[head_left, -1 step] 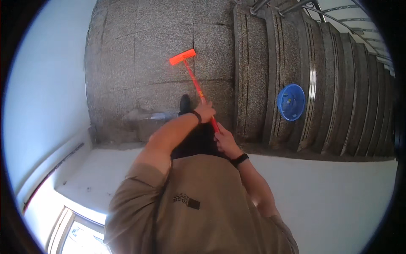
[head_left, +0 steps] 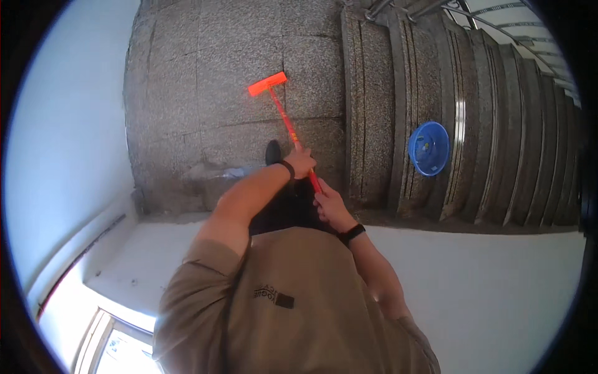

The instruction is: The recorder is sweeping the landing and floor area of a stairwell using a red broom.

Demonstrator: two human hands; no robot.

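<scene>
Both my hands grip the red pole of a floor mop [head_left: 282,114], which has a flat, bright orange head. My left hand [head_left: 301,163] is wrapped round the pole's middle part. Closer to my body, my right hand [head_left: 331,205] is closed round the pole's lower end. The mop slants away from me to the left, its orange head resting on the speckled stone floor [head_left: 240,53]. Part of my dark shoe [head_left: 273,152] shows beside my left wrist.
Stone stairs [head_left: 367,112] run off to the right. A blue basin [head_left: 430,148] stands on them with some liquid or small items inside. Metal railings [head_left: 492,19] border the stairs at the far right. A pale scrap [head_left: 234,172] lies left of my shoe. White walls [head_left: 68,124] enclose the landing.
</scene>
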